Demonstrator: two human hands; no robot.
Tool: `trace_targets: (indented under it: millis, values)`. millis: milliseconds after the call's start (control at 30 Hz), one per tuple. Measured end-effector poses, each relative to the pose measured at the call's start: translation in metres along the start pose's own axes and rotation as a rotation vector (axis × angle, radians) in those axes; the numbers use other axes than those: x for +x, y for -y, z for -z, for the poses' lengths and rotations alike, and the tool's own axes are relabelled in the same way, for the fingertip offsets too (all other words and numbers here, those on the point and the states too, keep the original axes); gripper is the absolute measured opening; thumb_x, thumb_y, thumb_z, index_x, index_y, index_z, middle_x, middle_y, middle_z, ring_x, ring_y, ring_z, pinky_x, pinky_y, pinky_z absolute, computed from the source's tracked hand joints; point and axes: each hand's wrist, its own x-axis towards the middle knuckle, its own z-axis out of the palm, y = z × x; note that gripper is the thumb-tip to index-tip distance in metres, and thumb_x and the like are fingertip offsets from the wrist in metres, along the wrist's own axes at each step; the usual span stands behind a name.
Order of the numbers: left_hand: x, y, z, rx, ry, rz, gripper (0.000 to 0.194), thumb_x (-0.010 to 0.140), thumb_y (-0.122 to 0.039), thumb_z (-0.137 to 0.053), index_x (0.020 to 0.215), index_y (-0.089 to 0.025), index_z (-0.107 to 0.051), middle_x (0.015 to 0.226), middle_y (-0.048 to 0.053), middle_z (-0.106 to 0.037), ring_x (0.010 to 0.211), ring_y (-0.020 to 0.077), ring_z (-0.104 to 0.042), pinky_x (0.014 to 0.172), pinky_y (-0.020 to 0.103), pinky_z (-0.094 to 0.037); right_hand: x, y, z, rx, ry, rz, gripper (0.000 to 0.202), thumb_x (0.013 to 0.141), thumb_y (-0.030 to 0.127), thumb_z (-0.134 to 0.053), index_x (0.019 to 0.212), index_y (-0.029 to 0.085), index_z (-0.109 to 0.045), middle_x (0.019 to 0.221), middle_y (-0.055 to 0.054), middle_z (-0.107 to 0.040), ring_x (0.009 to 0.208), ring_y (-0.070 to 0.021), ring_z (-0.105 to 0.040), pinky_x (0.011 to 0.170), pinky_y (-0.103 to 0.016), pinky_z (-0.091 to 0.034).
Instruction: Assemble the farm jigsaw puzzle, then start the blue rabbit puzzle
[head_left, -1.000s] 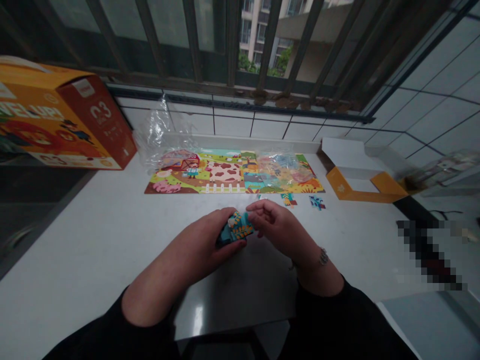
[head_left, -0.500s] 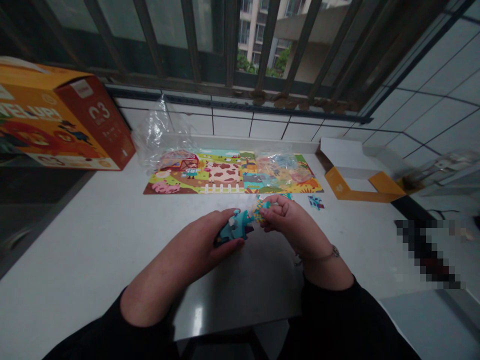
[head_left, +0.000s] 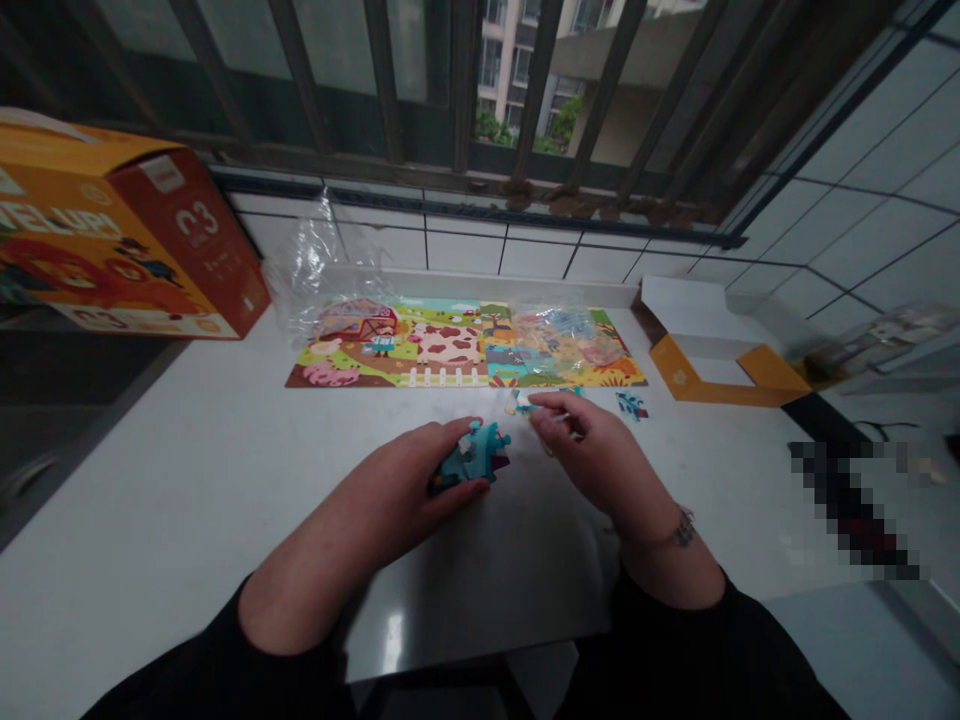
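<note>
My left hand (head_left: 431, 465) is closed around a small stack of teal and dark-blue jigsaw puzzle pieces (head_left: 474, 455), their knobs sticking out past the fingers. Just right of it, my right hand (head_left: 574, 428) has its thumb and index finger pinched at the edge of a light teal and yellow puzzle piece (head_left: 519, 402), over the counter. Something yellowish shows blurred below those fingers. Another teal piece (head_left: 574, 392) lies partly hidden behind the right hand. A blue patterned piece (head_left: 632, 405) rests on the counter farther right.
Along the back wall lies a long farm and animal picture board (head_left: 450, 345), with crumpled clear plastic (head_left: 566, 335) on its right part. More clear plastic (head_left: 319, 265) sits at its left. An orange box (head_left: 187, 245) stands far left; an opened yellow box (head_left: 697, 375) lies right on the white counter (head_left: 225, 480).
My right hand has drawn away from the stack, slightly to the right, and its piece is apart from the left hand's pieces. My left hand has stayed in place.
</note>
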Motion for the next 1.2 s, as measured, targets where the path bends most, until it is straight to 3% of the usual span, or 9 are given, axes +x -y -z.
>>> trace_targets:
  millis: [100,200,333,500,633,800,900,1000,1200]
  values:
    - [0.001,0.002,0.000,-0.010,0.011,-0.039,0.054,0.099,-0.046,-0.078,0.151,-0.034,-0.069,0.151,0.010,-0.074,0.134,0.0362,-0.072,0.116,0.054,-0.056,-0.010,0.025,-0.022,0.215,0.164,0.012,0.048,0.096,0.058,-0.081,0.131,0.026,-0.074,0.113,-0.008,-0.080,0.087,-0.0223,-0.074,0.073,-0.036,-0.058]
    - [0.002,0.002,0.000,-0.020,0.037,-0.053,0.057,0.100,-0.045,-0.077,0.155,-0.036,-0.066,0.154,0.008,-0.073,0.137,0.0349,-0.071,0.119,0.053,-0.054,-0.012,0.030,-0.032,0.303,0.214,0.016,0.038,0.093,0.052,-0.086,0.119,0.027,-0.074,0.105,-0.005,-0.081,0.087,-0.0213,-0.075,0.076,-0.035,-0.059]
    - [0.001,0.004,0.000,0.043,0.035,-0.005,0.066,0.099,-0.050,-0.077,0.161,-0.032,-0.061,0.161,0.012,-0.067,0.145,0.0380,-0.066,0.122,0.055,-0.052,-0.002,0.008,-0.006,0.380,0.215,-0.096,0.035,0.095,0.053,-0.080,0.114,0.025,-0.072,0.088,-0.002,-0.078,0.074,-0.0195,-0.071,0.066,-0.033,-0.055]
    - [-0.001,0.006,-0.001,0.075,0.044,-0.006,0.071,0.101,-0.051,-0.073,0.167,-0.032,-0.054,0.163,0.011,-0.066,0.145,0.0372,-0.067,0.120,0.052,-0.053,0.006,-0.047,0.051,-0.101,0.135,-0.173,0.024,0.096,0.048,-0.072,0.097,0.024,-0.073,0.074,-0.002,-0.072,0.065,-0.0200,-0.062,0.059,-0.033,-0.044]
    - [0.000,0.000,0.001,0.087,0.041,0.052,0.074,0.099,-0.052,-0.074,0.166,-0.027,-0.052,0.165,0.014,-0.064,0.147,0.0384,-0.065,0.122,0.053,-0.052,0.007,-0.078,0.068,-0.520,0.013,-0.279,0.017,0.092,0.038,-0.074,0.094,0.022,-0.076,0.085,-0.008,-0.077,0.078,-0.0265,-0.069,0.070,-0.038,-0.046]
    - [0.000,-0.003,0.002,0.098,0.048,0.084,0.067,0.099,-0.052,-0.075,0.158,-0.026,-0.057,0.149,0.014,-0.075,0.130,0.0379,-0.075,0.110,0.051,-0.058,0.005,-0.050,0.047,-0.579,-0.177,-0.144,0.032,0.095,0.044,-0.076,0.113,0.017,-0.078,0.117,-0.018,-0.077,0.098,-0.0307,-0.073,0.086,-0.042,-0.052]
    - [0.000,-0.003,0.001,0.089,0.047,0.070,0.062,0.098,-0.051,-0.076,0.154,-0.029,-0.059,0.149,0.013,-0.074,0.131,0.0379,-0.074,0.110,0.051,-0.058,-0.002,-0.009,0.018,-0.253,-0.050,-0.052,0.032,0.103,0.052,-0.068,0.110,0.022,-0.077,0.102,-0.008,-0.079,0.084,-0.0235,-0.072,0.079,-0.038,-0.053]
    - [0.001,-0.003,0.001,0.058,0.050,0.043,0.060,0.098,-0.048,-0.077,0.153,-0.031,-0.060,0.153,0.011,-0.072,0.135,0.0363,-0.072,0.110,0.048,-0.056,-0.011,0.024,-0.015,0.026,0.119,0.014,0.037,0.100,0.056,-0.077,0.119,0.024,-0.075,0.098,-0.003,-0.079,0.077,-0.0187,-0.070,0.073,-0.034,-0.053]
    - [0.000,-0.003,0.000,0.046,0.077,0.075,0.048,0.095,-0.045,-0.078,0.136,-0.027,-0.060,0.122,0.008,-0.079,0.108,0.0326,-0.078,0.087,0.041,-0.057,-0.012,0.031,-0.035,0.144,0.211,0.016,0.022,0.098,0.044,-0.082,0.101,0.024,-0.075,0.086,0.000,-0.077,0.077,-0.0171,-0.070,0.073,-0.032,-0.051]
